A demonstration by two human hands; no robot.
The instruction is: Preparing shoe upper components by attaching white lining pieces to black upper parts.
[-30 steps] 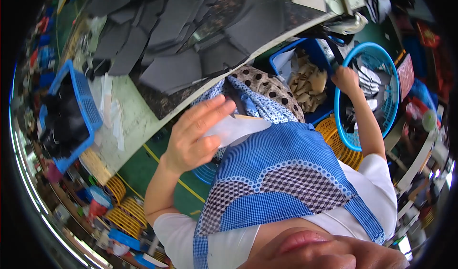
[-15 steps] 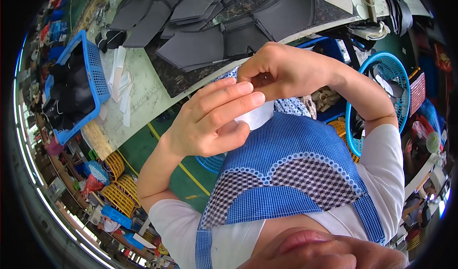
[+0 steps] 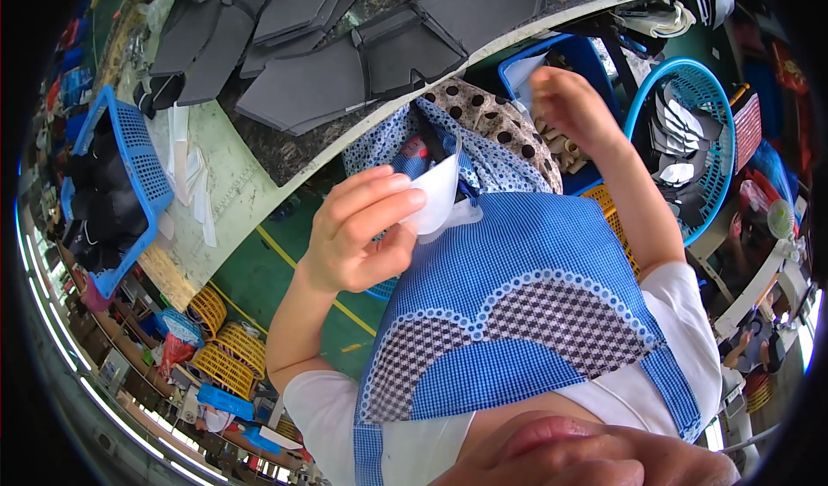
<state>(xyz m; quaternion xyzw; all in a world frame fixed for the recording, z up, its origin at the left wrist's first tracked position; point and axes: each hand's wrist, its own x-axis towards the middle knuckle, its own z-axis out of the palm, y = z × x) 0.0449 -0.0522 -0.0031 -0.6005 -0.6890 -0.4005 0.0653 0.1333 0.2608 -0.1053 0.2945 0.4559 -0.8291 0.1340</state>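
My left hand (image 3: 358,232) is closed in a pinch on a thin white curved piece (image 3: 435,194), which stands up from the fingertips in front of the apron. The material of the piece cannot be told. Away to the right, my right hand (image 3: 569,102) is raised over a blue bin (image 3: 604,68), its fingers curled and smeared by motion. A pale flat sheet (image 3: 521,76) shows beside those fingers; whether they touch it, I cannot make out. Patterned cloth (image 3: 509,128), part dotted and part blue-flowered, lies over my lap below the table edge.
Dark grey cut panels (image 3: 323,89) lie stacked on the speckled table (image 3: 259,145). At the left stands a blue basket (image 3: 151,163) of black pieces, with white strips (image 3: 194,175) beside it. A round light-blue basket (image 3: 634,132) on the right holds black and white pieces.
My right hand has left the left hand and swung right, over the blue bin. The left hand keeps the white piece, now more exposed. The view has shifted slightly.
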